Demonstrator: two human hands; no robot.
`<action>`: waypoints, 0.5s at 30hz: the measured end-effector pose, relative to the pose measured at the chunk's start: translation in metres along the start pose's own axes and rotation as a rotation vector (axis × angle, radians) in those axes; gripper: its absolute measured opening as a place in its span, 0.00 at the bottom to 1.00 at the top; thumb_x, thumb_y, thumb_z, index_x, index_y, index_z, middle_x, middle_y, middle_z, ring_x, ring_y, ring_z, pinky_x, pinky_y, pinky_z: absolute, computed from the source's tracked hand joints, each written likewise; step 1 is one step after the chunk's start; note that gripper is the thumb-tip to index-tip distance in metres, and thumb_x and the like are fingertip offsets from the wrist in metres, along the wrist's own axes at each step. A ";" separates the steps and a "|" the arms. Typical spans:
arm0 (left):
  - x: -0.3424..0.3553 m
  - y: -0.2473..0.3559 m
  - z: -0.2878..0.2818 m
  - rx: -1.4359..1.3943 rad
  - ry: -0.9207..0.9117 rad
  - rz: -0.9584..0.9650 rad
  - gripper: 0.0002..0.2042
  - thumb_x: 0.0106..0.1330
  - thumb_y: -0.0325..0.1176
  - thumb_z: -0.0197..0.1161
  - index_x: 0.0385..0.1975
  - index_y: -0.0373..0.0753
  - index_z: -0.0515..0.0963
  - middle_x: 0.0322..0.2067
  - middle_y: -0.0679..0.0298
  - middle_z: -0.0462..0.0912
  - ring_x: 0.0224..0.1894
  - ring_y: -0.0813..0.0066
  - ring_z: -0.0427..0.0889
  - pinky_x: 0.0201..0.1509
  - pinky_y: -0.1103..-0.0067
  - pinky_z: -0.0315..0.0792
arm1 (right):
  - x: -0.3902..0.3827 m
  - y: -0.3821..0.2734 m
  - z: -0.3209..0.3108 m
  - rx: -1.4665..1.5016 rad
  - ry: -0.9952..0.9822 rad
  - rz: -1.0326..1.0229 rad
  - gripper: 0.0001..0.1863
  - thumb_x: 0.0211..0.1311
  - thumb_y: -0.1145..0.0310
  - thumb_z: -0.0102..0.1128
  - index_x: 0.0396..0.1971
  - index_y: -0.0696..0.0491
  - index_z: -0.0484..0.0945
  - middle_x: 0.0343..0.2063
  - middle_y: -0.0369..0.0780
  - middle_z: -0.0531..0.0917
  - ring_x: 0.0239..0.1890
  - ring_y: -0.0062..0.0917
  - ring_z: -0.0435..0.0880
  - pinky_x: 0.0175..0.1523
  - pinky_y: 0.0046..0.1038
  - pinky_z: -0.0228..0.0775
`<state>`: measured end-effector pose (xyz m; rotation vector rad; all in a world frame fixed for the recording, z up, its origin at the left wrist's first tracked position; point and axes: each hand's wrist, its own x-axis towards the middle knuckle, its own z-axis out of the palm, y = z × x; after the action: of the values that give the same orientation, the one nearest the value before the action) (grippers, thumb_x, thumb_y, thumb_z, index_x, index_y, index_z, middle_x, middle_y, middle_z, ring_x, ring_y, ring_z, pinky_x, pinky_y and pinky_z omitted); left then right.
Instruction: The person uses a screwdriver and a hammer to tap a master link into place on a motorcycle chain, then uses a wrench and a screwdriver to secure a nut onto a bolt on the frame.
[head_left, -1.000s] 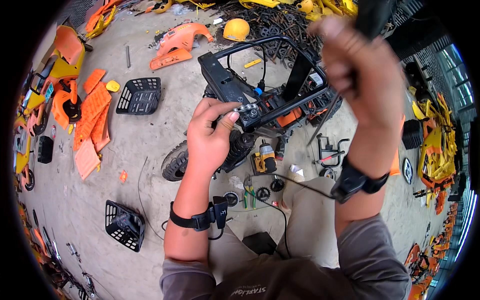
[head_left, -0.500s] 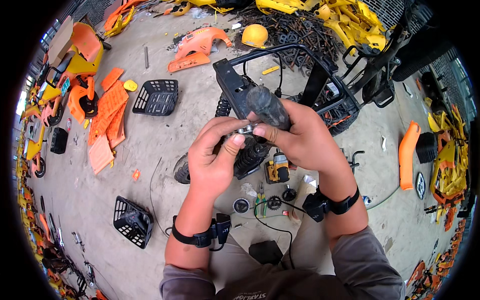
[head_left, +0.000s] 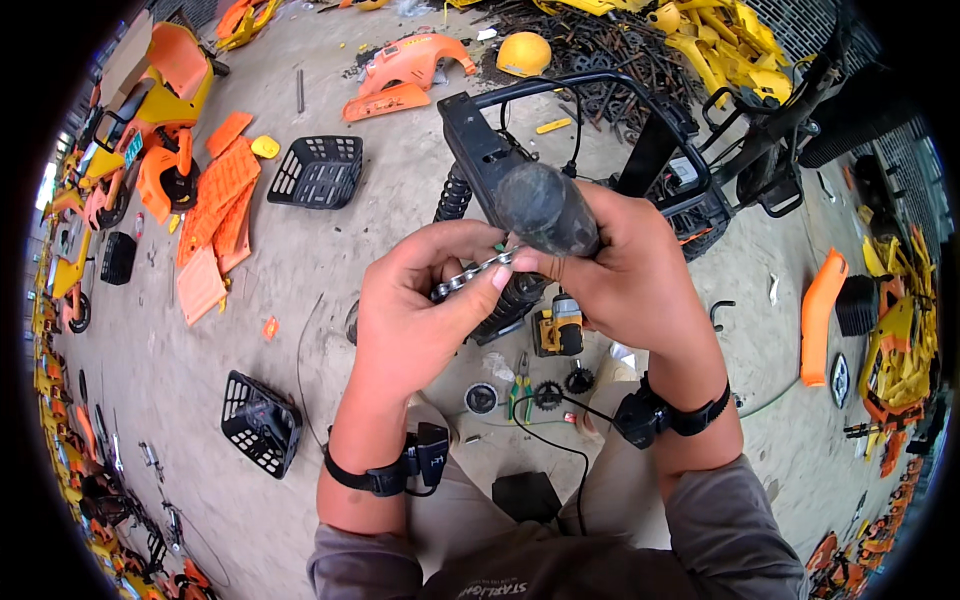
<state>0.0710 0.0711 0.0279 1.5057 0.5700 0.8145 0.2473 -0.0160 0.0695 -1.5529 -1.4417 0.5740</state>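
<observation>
Head view: my left grip (head_left: 405, 300) pinches a metal chain (head_left: 470, 275), links joined, before the black frame (head_left: 470, 135), my right grip (head_left: 630, 265) wraps a dark cylinder (head_left: 545, 212), thumb at the chain's end; work appears unfinished.

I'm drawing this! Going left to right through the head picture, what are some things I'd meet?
Stacked orange panels → upper black basket → left hand → metal chain → right hand → long orange panel.
</observation>
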 end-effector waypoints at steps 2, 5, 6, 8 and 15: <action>0.000 0.000 0.001 0.029 0.020 0.012 0.10 0.59 0.23 0.72 0.41 0.34 0.84 0.33 0.72 0.83 0.25 0.92 0.63 0.27 0.88 0.60 | 0.000 -0.002 0.001 -0.054 0.011 -0.023 0.13 0.56 0.77 0.73 0.41 0.59 0.82 0.29 0.34 0.85 0.32 0.13 0.79 0.39 0.20 0.73; -0.002 -0.001 0.001 0.211 0.027 0.058 0.10 0.59 0.24 0.72 0.40 0.37 0.84 0.33 0.69 0.85 0.23 0.90 0.68 0.26 0.87 0.64 | -0.001 -0.002 0.002 -0.033 0.053 -0.015 0.11 0.57 0.77 0.73 0.39 0.59 0.82 0.29 0.33 0.84 0.31 0.13 0.79 0.39 0.20 0.73; -0.002 0.000 0.003 0.209 0.028 0.060 0.10 0.59 0.24 0.72 0.40 0.37 0.84 0.33 0.69 0.85 0.23 0.90 0.68 0.26 0.87 0.64 | -0.001 -0.001 0.003 0.045 0.084 0.018 0.10 0.57 0.78 0.72 0.38 0.59 0.82 0.28 0.32 0.84 0.31 0.13 0.78 0.38 0.20 0.72; -0.004 0.003 0.008 0.510 0.145 0.413 0.10 0.56 0.25 0.74 0.38 0.39 0.84 0.34 0.66 0.86 0.24 0.83 0.77 0.27 0.83 0.72 | 0.000 -0.001 0.001 0.135 0.082 0.041 0.09 0.57 0.78 0.72 0.37 0.59 0.82 0.28 0.31 0.83 0.31 0.13 0.78 0.38 0.20 0.72; 0.009 -0.011 0.010 0.819 0.319 0.953 0.12 0.49 0.24 0.77 0.34 0.37 0.84 0.34 0.60 0.86 0.26 0.70 0.84 0.26 0.79 0.78 | 0.000 -0.008 0.001 0.196 0.122 0.092 0.09 0.57 0.78 0.72 0.36 0.58 0.81 0.28 0.30 0.82 0.31 0.13 0.77 0.38 0.20 0.72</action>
<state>0.0862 0.0729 0.0183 2.4839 0.4092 1.7056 0.2424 -0.0170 0.0762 -1.4776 -1.1905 0.6441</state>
